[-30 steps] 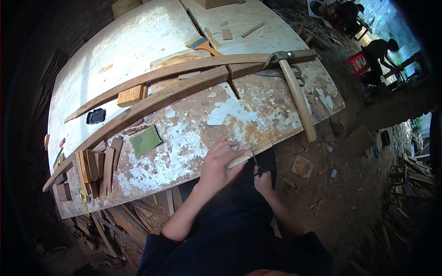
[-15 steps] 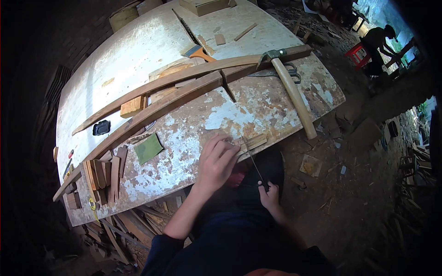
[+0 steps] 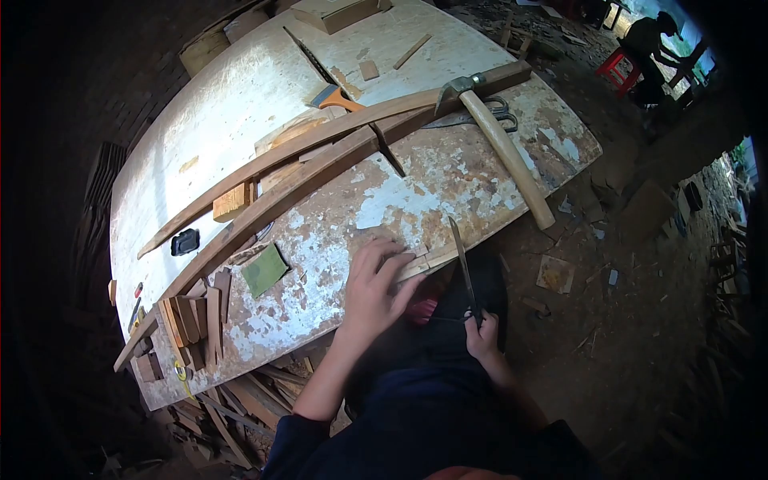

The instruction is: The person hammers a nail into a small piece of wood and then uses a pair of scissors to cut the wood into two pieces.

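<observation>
At the near edge of the worn table, my left hand (image 3: 374,280) presses down on a small piece of wood (image 3: 414,264), its fingers bent over it and mostly hiding it. My right hand (image 3: 483,336) is closed round the dark handle of a handsaw (image 3: 464,262) with a long narrow blade. The blade points up and away from me, to the right of the wood and apart from it. A claw hammer (image 3: 506,154) lies beyond the saw, its handle overhanging the table edge. Left of my left hand lies a green square of sandpaper (image 3: 265,270).
Two long wooden beams (image 3: 276,196) cross the table (image 3: 320,284). Scissors (image 3: 500,114) lie under the hammer, and a paintbrush (image 3: 336,98) behind the beams. Wood blocks (image 3: 186,320) stand at the left, near a tape measure (image 3: 182,373). Another person (image 3: 646,52) sits in the background.
The saw has come off the wood and moved right, its blade now upright and clear. The wood's end that stuck out past the blade no longer shows. My left hand stays in place.
</observation>
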`<control>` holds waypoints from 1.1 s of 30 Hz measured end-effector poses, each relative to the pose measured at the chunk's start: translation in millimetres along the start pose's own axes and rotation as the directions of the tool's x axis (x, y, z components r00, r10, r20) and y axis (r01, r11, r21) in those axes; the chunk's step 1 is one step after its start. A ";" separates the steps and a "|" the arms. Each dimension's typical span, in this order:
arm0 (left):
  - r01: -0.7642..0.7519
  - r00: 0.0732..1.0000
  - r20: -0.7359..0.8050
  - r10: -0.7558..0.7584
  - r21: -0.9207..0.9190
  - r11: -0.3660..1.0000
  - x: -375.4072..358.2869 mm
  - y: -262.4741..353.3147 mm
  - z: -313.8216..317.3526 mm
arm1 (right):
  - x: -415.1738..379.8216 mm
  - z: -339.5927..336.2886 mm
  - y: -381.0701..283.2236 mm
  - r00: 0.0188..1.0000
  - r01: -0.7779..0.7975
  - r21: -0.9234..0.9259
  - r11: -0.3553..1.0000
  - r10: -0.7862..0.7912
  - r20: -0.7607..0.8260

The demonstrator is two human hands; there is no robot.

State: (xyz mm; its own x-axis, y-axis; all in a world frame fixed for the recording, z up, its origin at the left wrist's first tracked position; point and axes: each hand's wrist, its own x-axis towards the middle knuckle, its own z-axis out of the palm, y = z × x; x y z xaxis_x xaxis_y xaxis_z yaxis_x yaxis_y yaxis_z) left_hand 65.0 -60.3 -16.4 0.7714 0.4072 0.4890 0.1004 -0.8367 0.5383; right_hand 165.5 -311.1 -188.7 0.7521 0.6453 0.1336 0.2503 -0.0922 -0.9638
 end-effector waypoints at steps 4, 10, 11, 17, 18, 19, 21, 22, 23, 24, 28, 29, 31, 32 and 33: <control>-0.015 1.000 0.021 0.015 -0.002 1.000 -3.5 -6.4 2.7 | 10.0 3.0 -18.7 0.997 -0.076 0.070 0.995 0.076 -0.004; 0.087 0.994 -0.065 -0.091 -0.060 0.994 -5.1 -6.3 -21.3 | 55.4 7.3 -83.2 0.980 0.089 0.007 0.996 -0.086 -0.180; 0.098 0.989 -0.106 -0.103 -0.050 0.994 -5.9 -7.6 -27.6 | 66.3 2.4 -96.2 0.982 0.096 -0.032 0.995 -0.100 -0.162; 0.173 0.941 -0.293 -0.166 -0.002 0.985 -27.6 -22.2 -69.6 | 136.6 -18.2 -135.7 0.959 0.264 -0.373 0.889 -0.282 0.008; 0.207 0.935 -0.300 -0.189 0.029 0.978 -33.9 -24.0 -74.8 | 147.9 -17.1 -137.3 0.951 0.293 -0.404 0.866 -0.309 0.027; 0.216 0.928 -0.317 -0.195 0.032 0.976 -40.0 -27.1 -77.8 | 159.5 -15.4 -141.9 0.942 0.324 -0.423 0.846 -0.329 0.064; 0.243 0.910 -0.354 -0.215 0.035 0.969 -54.0 -32.4 -80.7 | 181.4 -12.1 -152.7 0.920 0.388 -0.458 0.800 -0.362 0.147; 0.258 0.905 -0.361 -0.226 0.042 0.965 -59.9 -33.3 -81.9 | 193.5 -12.4 -157.2 0.945 0.317 -0.544 0.777 -0.211 0.249; 0.267 0.899 -0.370 -0.233 0.042 0.963 -64.0 -35.8 -81.7 | 206.1 -9.5 -159.3 0.941 0.338 -0.553 0.762 -0.251 0.229; 0.280 0.894 -0.374 -0.245 0.039 0.959 -70.6 -37.5 -81.2 | 215.8 -5.1 -158.6 0.935 0.354 -0.562 0.748 -0.284 0.210; 0.309 0.879 -0.399 -0.261 0.061 0.949 -89.4 -38.3 -77.8 | 232.8 -14.5 -176.6 0.920 0.369 -0.583 0.724 -0.373 0.120; 0.311 0.879 -0.402 -0.255 0.079 0.947 -92.3 -37.7 -77.1 | 234.3 -21.1 -181.6 0.908 0.375 -0.589 0.715 -0.412 0.078; 0.290 0.884 -0.407 -0.229 0.094 0.952 -93.5 -39.9 -74.5 | 242.9 -39.4 -176.1 0.922 0.277 -0.692 0.666 -0.386 -0.003; 0.273 0.888 -0.407 -0.215 0.089 0.958 -91.8 -41.4 -73.3 | 250.4 -51.5 -163.9 0.938 0.212 -0.740 0.638 -0.346 -0.029; 0.257 0.891 -0.406 -0.203 0.083 0.963 -91.0 -41.4 -72.2 | 256.0 -60.9 -152.9 0.950 0.146 -0.784 0.603 -0.306 -0.059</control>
State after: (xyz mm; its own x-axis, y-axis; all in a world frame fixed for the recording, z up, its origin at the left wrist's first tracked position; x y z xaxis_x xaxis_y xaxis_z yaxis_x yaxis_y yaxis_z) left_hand -54.7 -36.3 -33.7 0.4114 0.6815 0.6053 0.3476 -0.7312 0.5870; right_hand 356.9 -177.9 6.9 0.6740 0.5969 0.4353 0.7386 -0.5561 -0.3810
